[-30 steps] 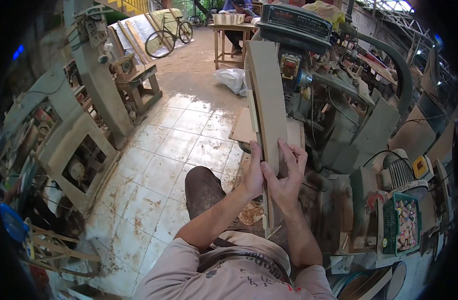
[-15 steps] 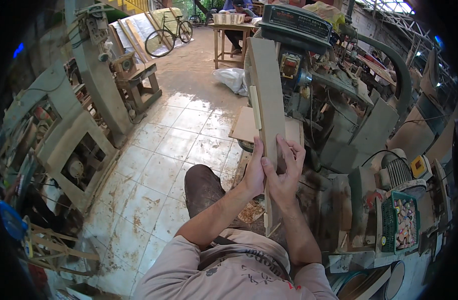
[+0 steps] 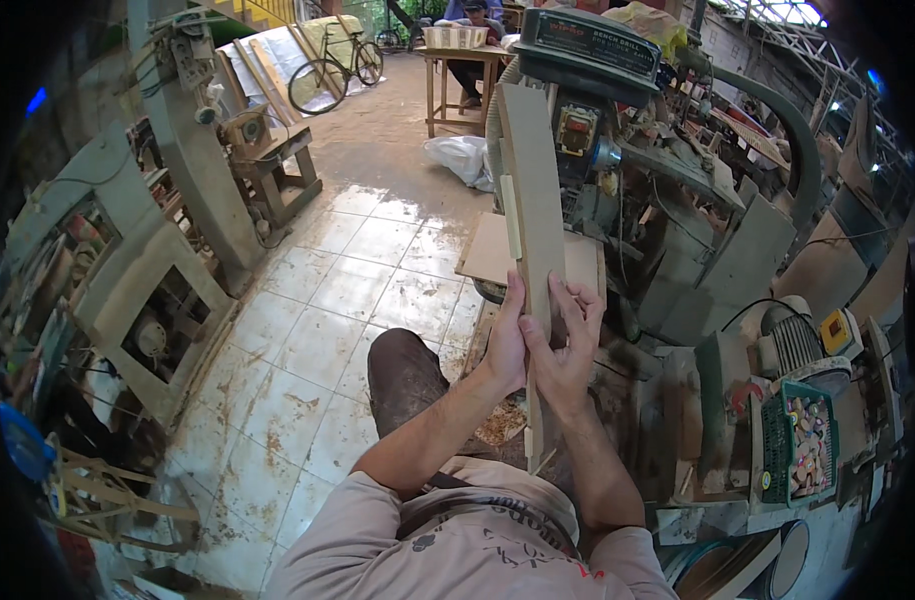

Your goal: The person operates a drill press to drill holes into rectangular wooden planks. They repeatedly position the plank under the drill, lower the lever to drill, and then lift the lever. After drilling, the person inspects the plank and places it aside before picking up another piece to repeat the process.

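Observation:
A long, flat wooden board [image 3: 533, 190] stands in front of me, its far end raised beside the bench drill [image 3: 589, 60]. Pale wooden strips [image 3: 512, 215] run along its left edge. My left hand [image 3: 506, 340] grips that left edge near the lower half, thumb pointing up along it. From the right side my right hand [image 3: 565, 350] clasps the same board, with fingers bent and the thumb near my left hand. Behind the board lies the drill's flat wooden table [image 3: 485, 250], partly covered by it.
A green basket [image 3: 782, 440] of small, colourful pieces stands at the right beside an electric motor [image 3: 792, 340]. Dusty machine frames [image 3: 157, 320] line the left. Farther off are a bicycle [image 3: 337, 68], a white plastic bag [image 3: 461, 160] and a person at a wooden table [image 3: 447, 54].
The board's upper end has dipped slightly toward me. Both hands keep their hold and have barely shifted.

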`<state>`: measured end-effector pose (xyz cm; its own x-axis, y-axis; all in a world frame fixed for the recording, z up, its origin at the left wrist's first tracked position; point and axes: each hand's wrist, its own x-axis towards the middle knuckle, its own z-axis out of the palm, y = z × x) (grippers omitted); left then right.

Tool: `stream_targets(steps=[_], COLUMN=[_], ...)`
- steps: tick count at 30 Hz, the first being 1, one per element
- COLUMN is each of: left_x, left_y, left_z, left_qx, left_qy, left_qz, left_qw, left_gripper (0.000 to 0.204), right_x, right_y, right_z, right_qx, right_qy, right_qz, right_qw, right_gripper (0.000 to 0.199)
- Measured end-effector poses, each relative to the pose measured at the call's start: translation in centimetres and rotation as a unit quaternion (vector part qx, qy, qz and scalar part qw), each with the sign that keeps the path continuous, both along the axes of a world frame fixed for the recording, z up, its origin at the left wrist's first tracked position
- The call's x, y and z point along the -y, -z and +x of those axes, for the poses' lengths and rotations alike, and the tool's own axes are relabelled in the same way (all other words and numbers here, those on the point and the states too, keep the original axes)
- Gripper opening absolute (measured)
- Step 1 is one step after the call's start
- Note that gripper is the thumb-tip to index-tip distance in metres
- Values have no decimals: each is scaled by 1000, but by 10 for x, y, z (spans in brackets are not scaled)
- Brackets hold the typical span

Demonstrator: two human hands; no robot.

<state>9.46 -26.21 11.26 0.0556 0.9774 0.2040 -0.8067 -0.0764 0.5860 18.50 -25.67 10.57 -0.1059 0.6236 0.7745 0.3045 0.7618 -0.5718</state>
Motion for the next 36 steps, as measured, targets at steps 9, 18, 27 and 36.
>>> stream_targets(steps=[9, 18, 27, 36], left_x=[-29, -47, -46, -52], left_y=[-37, -35, -35, -23], left_z=[-7, -12, -12, -14], left_qx=[15, -30, -35, -42], left_qy=[11, -97, -99, -86], left_qz=[44, 29, 14, 3], left_qw=[999, 994, 994, 995], left_gripper=[67, 63, 59, 59], right_x=[-37, -50, -48, -46], right_y=[-30, -30, -24, -11], right_z=[-7, -14, -16, -15], right_qx=[-30, -8, -22, -12], right_qy=[-26, 4, 0, 22], right_qz=[11, 15, -32, -32], right_qw=[999, 1000, 999, 999], right_gripper=[53, 53, 52, 51])
